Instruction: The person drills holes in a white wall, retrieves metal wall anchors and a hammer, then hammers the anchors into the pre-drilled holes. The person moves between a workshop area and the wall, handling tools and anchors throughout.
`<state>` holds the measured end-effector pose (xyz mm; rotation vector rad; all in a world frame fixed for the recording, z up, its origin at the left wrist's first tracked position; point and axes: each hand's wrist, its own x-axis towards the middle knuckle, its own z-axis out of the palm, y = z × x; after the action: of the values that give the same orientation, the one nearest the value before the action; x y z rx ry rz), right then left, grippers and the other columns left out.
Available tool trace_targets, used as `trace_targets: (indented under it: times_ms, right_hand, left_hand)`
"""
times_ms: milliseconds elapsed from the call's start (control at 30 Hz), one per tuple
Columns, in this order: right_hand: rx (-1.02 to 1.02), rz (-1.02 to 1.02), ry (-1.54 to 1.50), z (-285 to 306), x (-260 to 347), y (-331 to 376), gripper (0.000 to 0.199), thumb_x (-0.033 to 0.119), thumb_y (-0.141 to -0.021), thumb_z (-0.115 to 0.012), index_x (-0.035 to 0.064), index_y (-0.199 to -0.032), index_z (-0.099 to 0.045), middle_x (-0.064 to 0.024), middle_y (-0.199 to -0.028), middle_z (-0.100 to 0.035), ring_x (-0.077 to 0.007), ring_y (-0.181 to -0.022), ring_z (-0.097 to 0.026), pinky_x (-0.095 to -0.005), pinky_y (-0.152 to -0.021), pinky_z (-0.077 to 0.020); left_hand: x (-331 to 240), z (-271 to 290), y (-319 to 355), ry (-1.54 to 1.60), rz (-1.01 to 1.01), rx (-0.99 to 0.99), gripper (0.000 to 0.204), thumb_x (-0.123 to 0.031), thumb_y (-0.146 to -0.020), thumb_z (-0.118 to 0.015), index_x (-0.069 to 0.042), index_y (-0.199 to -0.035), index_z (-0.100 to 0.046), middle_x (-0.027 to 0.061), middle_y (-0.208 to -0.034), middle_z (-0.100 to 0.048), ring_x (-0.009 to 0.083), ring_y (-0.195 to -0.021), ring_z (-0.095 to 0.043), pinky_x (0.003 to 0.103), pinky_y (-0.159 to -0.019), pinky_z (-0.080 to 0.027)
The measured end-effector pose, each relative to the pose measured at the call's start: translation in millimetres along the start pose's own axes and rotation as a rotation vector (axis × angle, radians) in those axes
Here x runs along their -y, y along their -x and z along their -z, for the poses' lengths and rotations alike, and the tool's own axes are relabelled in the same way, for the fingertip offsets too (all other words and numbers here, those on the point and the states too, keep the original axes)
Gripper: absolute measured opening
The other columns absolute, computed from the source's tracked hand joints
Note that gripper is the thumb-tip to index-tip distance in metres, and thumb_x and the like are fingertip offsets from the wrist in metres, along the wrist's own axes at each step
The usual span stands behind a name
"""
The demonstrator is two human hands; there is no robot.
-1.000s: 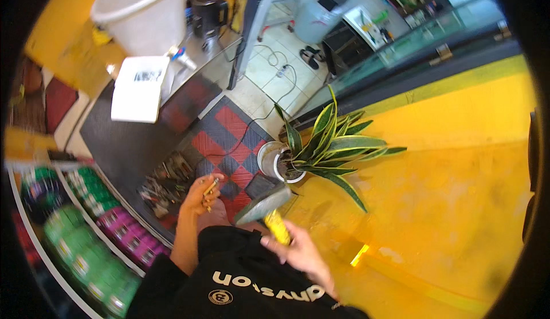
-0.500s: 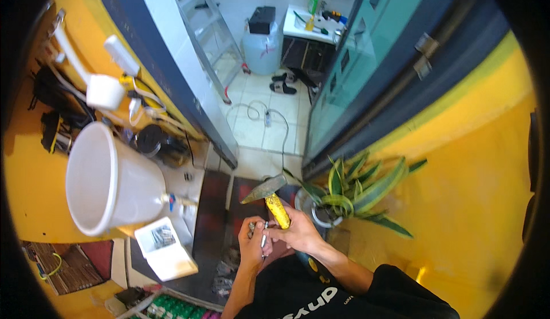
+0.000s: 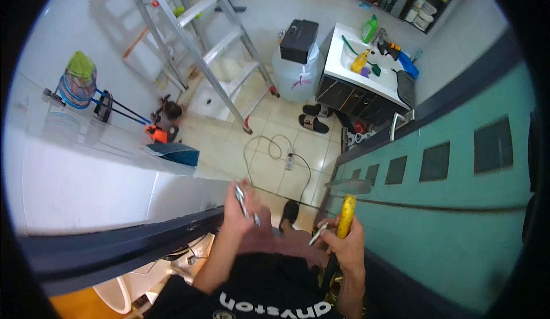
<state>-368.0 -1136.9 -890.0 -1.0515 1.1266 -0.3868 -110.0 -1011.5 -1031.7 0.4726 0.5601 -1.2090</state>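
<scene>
My right hand (image 3: 348, 245) is wrapped round the yellow handle of a hammer (image 3: 346, 213), whose blurred metal head points up and away from me. Between the thumb and fingers of that same hand sticks out a slim silver metal piece (image 3: 317, 234). To its left, my left hand (image 3: 234, 211) is closed on slim silver bolt-like pieces (image 3: 242, 200); motion blur hides their exact kind. The two hands are well apart, both held in front of my body, over the doorway.
An aluminium stepladder (image 3: 220, 50) stands ahead. Beyond are a water barrel (image 3: 298, 78) with a black case (image 3: 299, 41) on top, and a washbasin (image 3: 344, 61). Slippers (image 3: 314, 123) and a power cable with a socket (image 3: 289, 160) lie on the tiles. A green door (image 3: 424, 204) stands at right.
I have moved forward from the hallway into the bathroom doorway. My hands, together before, have come apart, the right one carrying the hammer to the right.
</scene>
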Motion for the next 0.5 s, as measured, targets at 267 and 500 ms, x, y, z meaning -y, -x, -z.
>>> trace_targets:
  times_ms: [267,500]
  right_hand:
    - [-0.246,0.065,0.032,-10.3,95.4,-157.6,0.048,0.002,-0.085,-0.075,0.0008,-0.127,-0.052,-0.0149,-0.102,-0.075,-0.0178,-0.07,-0.072,-0.0238,-0.048,-0.0531]
    - [-0.17,0.232,-0.125,-138.7,254.5,-348.2,0.053,-0.006,-0.078,-0.081,0.0021,-0.12,-0.05,-0.0093,-0.088,-0.068,-0.0252,-0.075,-0.076,-0.0268,-0.045,-0.0532]
  left_hand:
    - [-100.8,-138.2,-200.4,0.097,0.109,0.099,0.038,-0.047,-0.1,-0.053,-0.014,-0.081,-0.056,-0.0031,-0.063,-0.044,0.0115,-0.055,-0.043,0.026,-0.051,-0.038]
    - [-319.6,-329.9,-279.8,-0.719,-0.464,0.442,0.045,-0.04,-0.105,-0.056,-0.013,-0.07,-0.051,-0.0042,-0.053,-0.043,0.008,-0.043,-0.038,0.027,-0.042,-0.03]
